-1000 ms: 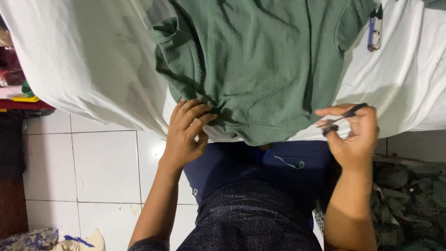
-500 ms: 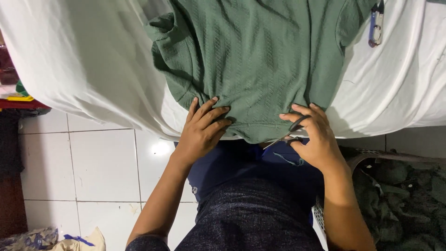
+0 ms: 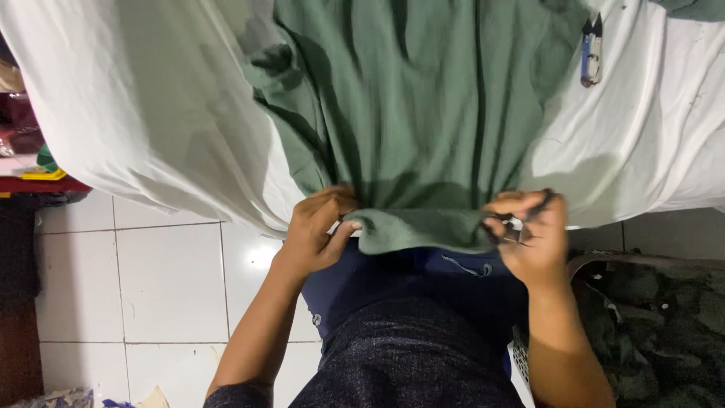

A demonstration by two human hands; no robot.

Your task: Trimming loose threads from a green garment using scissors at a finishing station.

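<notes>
A green knitted garment [image 3: 423, 113] lies spread on a surface covered with a white sheet [image 3: 136, 113], its hem hanging over the near edge. My left hand [image 3: 317, 230] pinches the hem at its left corner. My right hand [image 3: 529, 234] grips the hem's right part and also holds a small dark metal tool, likely thread snips, between the fingers. The hem between both hands is folded up toward me.
A blue-handled thread snipper [image 3: 591, 51] lies on the sheet at the upper right. White floor tiles [image 3: 166, 279] show at the left. A pile of dark green cloth [image 3: 657, 325] sits at the right. Coloured items [image 3: 30, 166] lie at the far left.
Both hands went from lying flat on the garment to gripping its hem, which is now lifted and folded toward me. The view has closed in.
</notes>
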